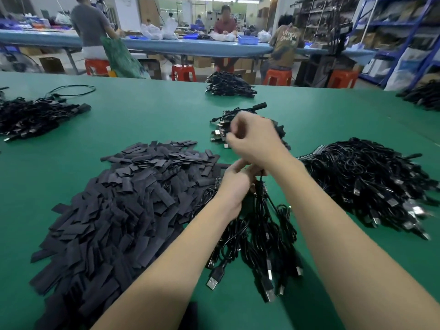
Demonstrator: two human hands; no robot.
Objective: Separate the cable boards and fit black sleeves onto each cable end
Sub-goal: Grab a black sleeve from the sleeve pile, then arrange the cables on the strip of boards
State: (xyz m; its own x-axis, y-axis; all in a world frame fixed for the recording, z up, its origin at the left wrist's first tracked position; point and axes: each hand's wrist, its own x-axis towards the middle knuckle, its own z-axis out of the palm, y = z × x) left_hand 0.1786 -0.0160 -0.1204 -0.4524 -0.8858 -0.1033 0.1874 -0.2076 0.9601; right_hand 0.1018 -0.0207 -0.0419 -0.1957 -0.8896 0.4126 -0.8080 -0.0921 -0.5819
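A bundle of black USB cables [257,236] hangs from my left hand [234,182], which grips its top end where small boards sit. Just above and beyond it, my right hand [254,139] is blurred with its fingers curled; whether it holds anything I cannot tell. A big heap of flat black sleeves [114,206] lies to the left of both hands. Behind my right hand sits a small pile of cables [228,129] with metal plugs showing.
A large tangle of black cables [371,184] lies at the right on the green table [147,115]. More cable piles sit at the far left [31,115], far middle [228,84] and far right [421,94]. People work at a blue bench behind.
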